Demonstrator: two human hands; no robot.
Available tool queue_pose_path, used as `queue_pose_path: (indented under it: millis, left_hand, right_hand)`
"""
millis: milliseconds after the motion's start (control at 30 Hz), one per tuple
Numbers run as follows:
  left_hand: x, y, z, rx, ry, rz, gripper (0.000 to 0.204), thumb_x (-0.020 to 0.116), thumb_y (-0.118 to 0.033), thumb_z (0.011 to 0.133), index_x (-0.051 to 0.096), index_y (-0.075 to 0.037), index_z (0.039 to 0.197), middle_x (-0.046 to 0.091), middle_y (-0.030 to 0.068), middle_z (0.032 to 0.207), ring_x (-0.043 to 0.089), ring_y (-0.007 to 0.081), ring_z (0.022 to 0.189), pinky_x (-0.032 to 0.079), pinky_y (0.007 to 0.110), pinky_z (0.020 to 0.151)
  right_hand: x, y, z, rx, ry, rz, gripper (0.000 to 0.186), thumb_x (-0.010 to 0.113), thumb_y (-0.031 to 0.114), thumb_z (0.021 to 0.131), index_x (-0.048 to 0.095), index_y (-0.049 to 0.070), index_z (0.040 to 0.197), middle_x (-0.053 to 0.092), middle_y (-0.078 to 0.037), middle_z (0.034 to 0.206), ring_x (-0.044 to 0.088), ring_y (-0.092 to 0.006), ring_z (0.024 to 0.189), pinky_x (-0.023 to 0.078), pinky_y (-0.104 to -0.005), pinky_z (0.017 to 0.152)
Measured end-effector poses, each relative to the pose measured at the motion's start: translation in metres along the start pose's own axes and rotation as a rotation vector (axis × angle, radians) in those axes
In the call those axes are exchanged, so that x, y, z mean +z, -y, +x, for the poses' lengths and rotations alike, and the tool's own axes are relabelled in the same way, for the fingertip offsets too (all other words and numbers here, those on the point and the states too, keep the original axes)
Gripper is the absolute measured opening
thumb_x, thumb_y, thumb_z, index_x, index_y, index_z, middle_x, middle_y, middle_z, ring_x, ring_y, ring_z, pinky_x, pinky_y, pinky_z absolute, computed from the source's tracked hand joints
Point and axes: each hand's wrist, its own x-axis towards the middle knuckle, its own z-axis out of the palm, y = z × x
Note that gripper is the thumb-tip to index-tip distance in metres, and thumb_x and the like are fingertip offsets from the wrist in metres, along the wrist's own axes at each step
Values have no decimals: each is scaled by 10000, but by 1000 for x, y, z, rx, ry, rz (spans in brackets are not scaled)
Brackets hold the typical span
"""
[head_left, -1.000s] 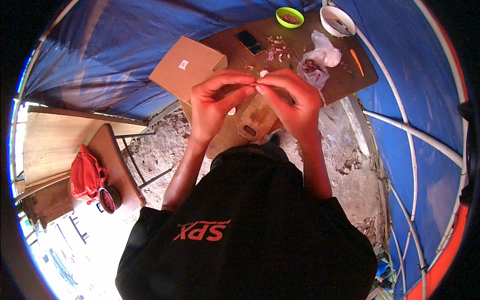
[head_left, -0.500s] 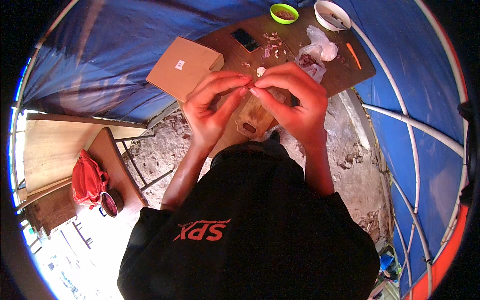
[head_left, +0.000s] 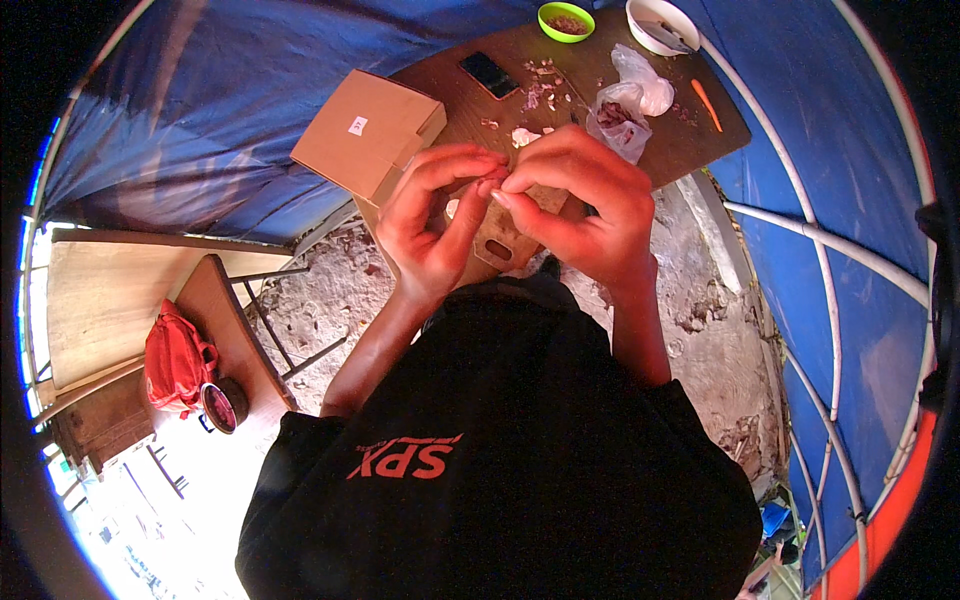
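Observation:
Over the near edge of the table, my left hand (head_left: 428, 215) and my right hand (head_left: 590, 205) meet fingertip to fingertip. Both are closed in a pinch. Between the left thumb and fingers shows a bit of a small reddish piece (head_left: 495, 181), mostly covered, its kind unclear. The right fingertips press close against it; what they grip is hidden. Beneath the hands lies a wooden cutting board (head_left: 512, 236) with a slot in its handle. Just beyond, pale peel scraps (head_left: 523, 137) lie on the table. A clear plastic bag (head_left: 632, 145) with dark reddish bulbs sits beyond my right hand.
A cardboard box (head_left: 365, 130) stands at the table's left, beside a phone (head_left: 489, 75). Purplish peelings (head_left: 540, 95) are scattered mid-table. Far back are a green bowl (head_left: 566, 22) and a white bowl (head_left: 660, 25). An orange-handled knife-like tool (head_left: 707, 105) lies right.
My hands stay joined at the fingertips, with small shifts of the fingers. The left hand has turned slightly and moved a little right. The table things appear marginally higher in view.

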Motion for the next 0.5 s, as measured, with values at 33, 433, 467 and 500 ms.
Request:
queue_pose_path:
  millis: [33, 433, 467, 500]
  left_hand:
    - [0, 1, 0, -4, -2, -4, 210, 648, 104, 827, 646, 41, 1028, 639, 162, 1051, 644, 213, 976, 524, 295, 844]
    - [-20, 2, 19, -180, 345, -241, 287, 660, 123, 804, 675, 29, 1075, 611, 134, 1098, 634, 207, 1005, 537, 325, 899]
    - [-21, 2, 20, -206, 367, -254, 282, 663, 127, 799, 680, 27, 1063, 611, 132, 1093, 634, 207, 1007, 543, 328, 894]
    - [-22, 2, 21, -236, 385, -279, 277, 666, 130, 795, 685, 26, 1051, 611, 129, 1088, 634, 207, 1009, 549, 331, 890]
  right_hand:
    - [1, 0, -1, -1, 2, 3, 170, 762, 18, 733, 662, 42, 868, 656, -71, 846, 666, -207, 751, 522, -300, 672]
    - [-9, -13, -12, 360, 86, 444, 138, 712, -112, 780, 652, -44, 884, 634, -109, 940, 650, -165, 891, 532, -271, 770]
    - [-9, -14, -12, 373, 75, 464, 131, 732, -75, 776, 666, -26, 878, 648, -89, 919, 652, -150, 867, 530, -263, 756]
    - [-9, -14, -13, 385, 63, 483, 127, 752, -37, 771, 679, -8, 872, 663, -68, 898, 654, -135, 843, 528, -255, 742]
